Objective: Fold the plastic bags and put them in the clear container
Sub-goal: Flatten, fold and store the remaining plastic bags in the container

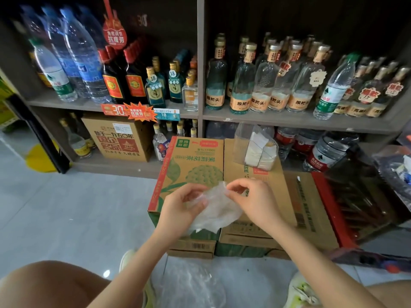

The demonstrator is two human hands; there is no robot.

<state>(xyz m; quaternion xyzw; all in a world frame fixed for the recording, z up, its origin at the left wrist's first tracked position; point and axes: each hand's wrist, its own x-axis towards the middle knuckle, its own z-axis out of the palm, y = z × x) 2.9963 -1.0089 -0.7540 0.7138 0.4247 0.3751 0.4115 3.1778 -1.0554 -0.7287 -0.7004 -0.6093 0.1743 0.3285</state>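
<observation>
bag over boxes, container atop, bottles behind

The plastic bag is thin, translucent film, crinkled and faintly shiny. The cardboard boxes under it are matt brown card with printed green and red panels. At their far edge, the clear container is rigid, glossy transparent plastic. The floor is smooth grey tile with a dull sheen. The shelf looks matt; its glass bottles gleam.
</observation>
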